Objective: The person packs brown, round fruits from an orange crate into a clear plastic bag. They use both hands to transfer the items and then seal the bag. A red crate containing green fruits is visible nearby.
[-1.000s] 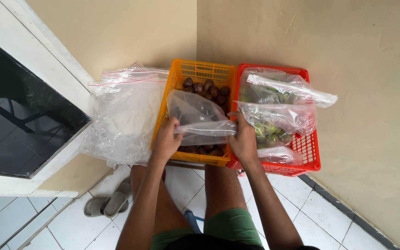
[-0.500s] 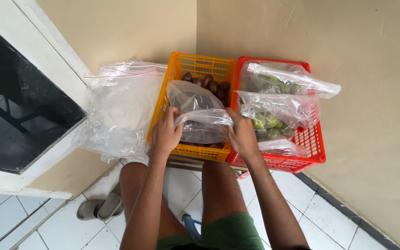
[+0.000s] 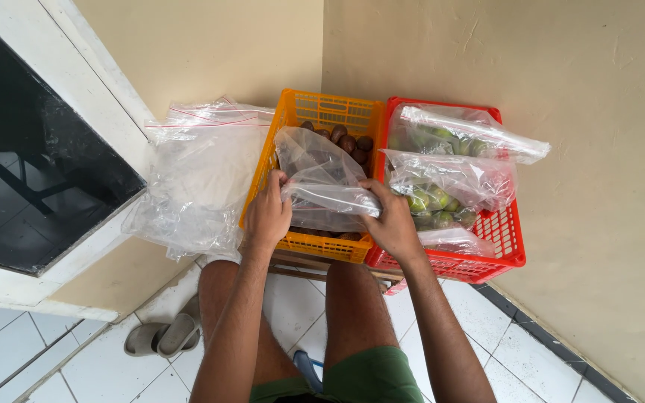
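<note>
My left hand (image 3: 266, 214) and my right hand (image 3: 391, 222) both grip a clear plastic bag (image 3: 322, 183) by its near edge, over the orange crate (image 3: 330, 112). The bag holds several brown fruits. More brown fruits (image 3: 345, 139) lie in the far part of the orange crate. To the right sits a red crate (image 3: 479, 257) filled with clear bags of green fruit (image 3: 442, 186).
A pile of empty clear plastic bags (image 3: 199, 175) lies left of the orange crate against the wall. The crates stand in a beige wall corner. A dark window (image 3: 31, 179) is on the left. Grey sandals (image 3: 162, 336) lie on the white tile floor by my legs.
Both hands have stayed on the bag above the orange crate; the bag's top has been folded or pressed flatter between them. The view has shifted slightly.
</note>
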